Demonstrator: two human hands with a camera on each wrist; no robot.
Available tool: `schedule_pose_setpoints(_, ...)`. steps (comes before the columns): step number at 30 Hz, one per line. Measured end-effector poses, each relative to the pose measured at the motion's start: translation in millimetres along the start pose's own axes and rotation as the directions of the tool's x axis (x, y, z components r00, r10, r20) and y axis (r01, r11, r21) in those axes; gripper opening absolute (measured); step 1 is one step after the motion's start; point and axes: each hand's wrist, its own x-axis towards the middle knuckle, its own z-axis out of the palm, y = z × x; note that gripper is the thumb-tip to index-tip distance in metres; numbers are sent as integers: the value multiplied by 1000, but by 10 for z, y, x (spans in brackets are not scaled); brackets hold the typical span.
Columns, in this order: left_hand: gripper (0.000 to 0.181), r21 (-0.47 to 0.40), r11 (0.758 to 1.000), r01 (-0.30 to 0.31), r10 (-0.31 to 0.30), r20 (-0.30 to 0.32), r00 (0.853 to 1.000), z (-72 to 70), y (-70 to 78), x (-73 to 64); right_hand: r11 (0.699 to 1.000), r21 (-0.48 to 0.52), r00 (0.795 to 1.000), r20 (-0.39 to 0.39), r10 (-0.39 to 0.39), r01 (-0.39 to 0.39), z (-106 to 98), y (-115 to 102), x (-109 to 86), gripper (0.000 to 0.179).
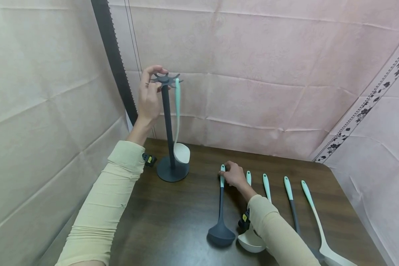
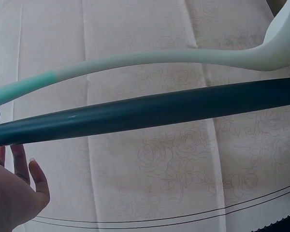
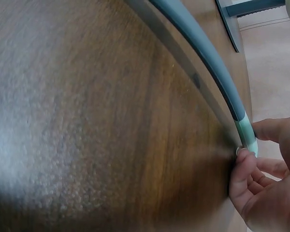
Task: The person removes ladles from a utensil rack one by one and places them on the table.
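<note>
A dark utensil stand (image 1: 167,125) with a hooked top and a round base stands on the table. My left hand (image 1: 150,94) grips the hooked top, fingers curled about its edge; in the left wrist view that hand (image 2: 19,193) is beside the pole (image 2: 150,116). From a hook hangs a white ladle (image 1: 181,152) with a mint handle, bowl down. My right hand (image 1: 234,175) pinches the mint handle end of a dark ladle (image 1: 221,233), whose bowl is toward me. In the right wrist view, thumb and fingers (image 3: 244,174) hold that handle (image 3: 245,133).
Right of the dark ladle lie a white ladle (image 1: 251,242), a mint handle (image 1: 266,184) partly hidden by my right arm, a dark-shafted utensil (image 1: 293,210) and a white utensil (image 1: 316,214). Cloth walls (image 1: 236,74) surround the wooden table (image 1: 166,221) at left, back and right.
</note>
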Motion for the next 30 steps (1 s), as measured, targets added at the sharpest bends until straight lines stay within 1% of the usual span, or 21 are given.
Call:
schedule_pose_setpoints(8, 47, 7, 1000, 2, -2, 6, 1000, 2, -3, -10, 999, -36, 1000, 1, -3, 3, -3, 19, -17, 45)
schedule_pose_setpoints(17, 47, 5, 1000, 3, -3, 14, 1000, 9, 23, -3, 998, -62, 999, 0, -33, 33, -2, 25, -36, 42)
schedule_pose_setpoints(22, 47, 3, 1000, 10, -10, 19, 1000, 8, 27, -4, 998, -54, 1000, -1, -31, 31, -9, 17, -49, 45)
schedule_pose_setpoints(25, 47, 4, 1000, 14, -14, 19, 1000, 0, 24, -5, 996, -83, 999, -1, -40, 40, -16, 6, -53, 47)
schedule_pose_setpoints(27, 46, 6, 1000, 15, -15, 19, 1000, -6, 21, -6, 994, -105, 999, 15, -37, 39, -27, -11, -60, 49)
schedule_pose_setpoints(30, 46, 10, 1000, 16, -16, 19, 1000, -17, 15, -6, 993, -116, 997, 70, -14, 22, -70, -59, -80, 54)
